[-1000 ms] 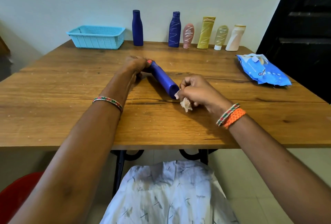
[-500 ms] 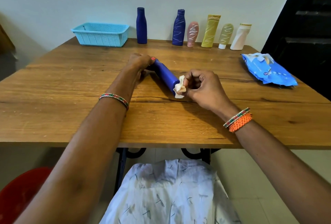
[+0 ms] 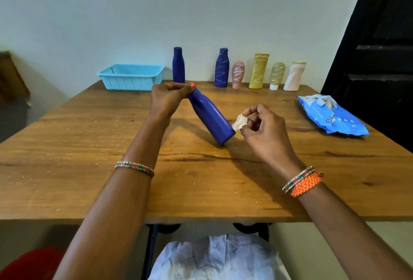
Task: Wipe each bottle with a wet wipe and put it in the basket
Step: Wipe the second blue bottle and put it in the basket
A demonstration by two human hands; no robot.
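Observation:
A plain blue bottle (image 3: 211, 117) leans at a slant on the wooden table (image 3: 89, 145), its base edge on the wood. My left hand (image 3: 167, 98) grips its neck end. My right hand (image 3: 261, 127) pinches a crumpled white wet wipe (image 3: 239, 122) right beside the bottle's base. A light blue basket (image 3: 131, 77) sits at the back left of the table; nothing shows inside it. Along the wall stand another plain blue bottle (image 3: 178, 65), a blue bottle with white scribbles (image 3: 221, 68), and several smaller scribbled tubes and bottles (image 3: 259, 71).
A blue pack of wet wipes (image 3: 333, 115) lies at the right side of the table. A dark door (image 3: 380, 56) stands at the right. A red object (image 3: 29, 264) is low at the left. White patterned cloth (image 3: 214, 259) covers my lap.
My left hand has tipped the bottle up from lying nearly flat to a steep slant. My right hand with the wipe has come off the base and drawn slightly right.

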